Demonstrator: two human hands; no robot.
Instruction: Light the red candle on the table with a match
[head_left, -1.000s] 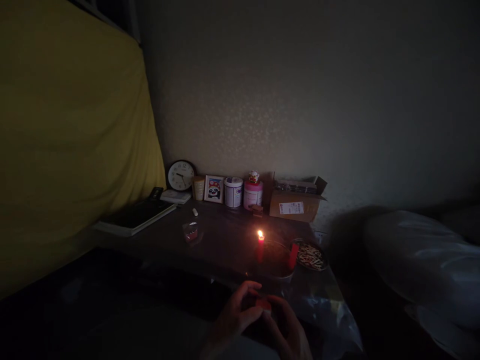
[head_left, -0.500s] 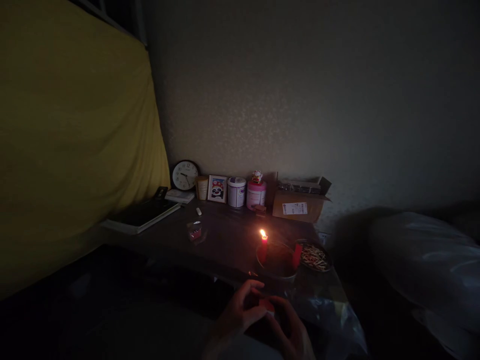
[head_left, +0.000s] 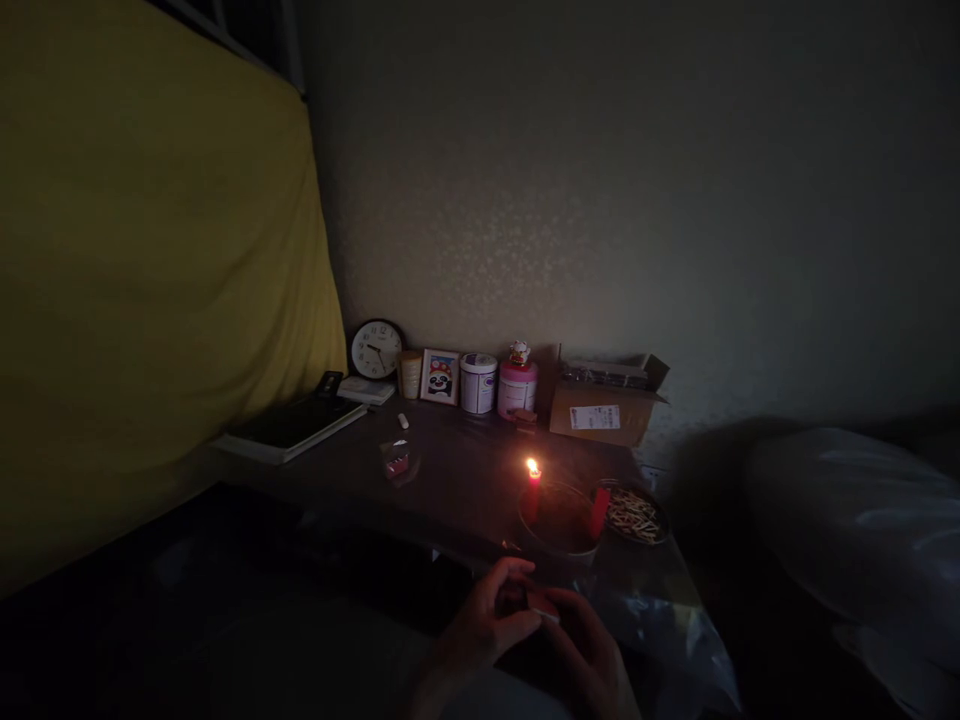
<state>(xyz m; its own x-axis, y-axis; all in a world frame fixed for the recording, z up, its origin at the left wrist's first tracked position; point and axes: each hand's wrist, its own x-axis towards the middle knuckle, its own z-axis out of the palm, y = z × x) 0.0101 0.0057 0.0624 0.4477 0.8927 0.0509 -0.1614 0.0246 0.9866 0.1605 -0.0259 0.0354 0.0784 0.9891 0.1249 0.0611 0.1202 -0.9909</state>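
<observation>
My left hand (head_left: 491, 620) and my right hand (head_left: 589, 645) meet low in the view, in front of the table edge. Between their fingertips is a small red piece with a pale edge (head_left: 543, 606); it is too dark to tell its exact kind. Both hands are closed on it, the left index finger curving above. Just beyond them, a lit red candle (head_left: 534, 497) stands upright at the left side of a round, shallow glass dish (head_left: 559, 550). A red upright piece (head_left: 599, 514) stands at that dish's right side, beside a round dish of matchsticks (head_left: 632, 515).
On the dark table (head_left: 457, 460) lies a small clear packet (head_left: 396, 460). Along the wall stand a clock (head_left: 376, 349), a panda picture (head_left: 439, 378), two canisters (head_left: 478, 385) and a cardboard box (head_left: 600, 415). A yellow curtain (head_left: 165, 250) hangs left; a pale plastic-covered bulk (head_left: 847, 520) sits right.
The red piece has turned in my fingers, showing less red face and more pale edge. The whole scene sits slightly further right as the camera shifts. The candle stays lit.
</observation>
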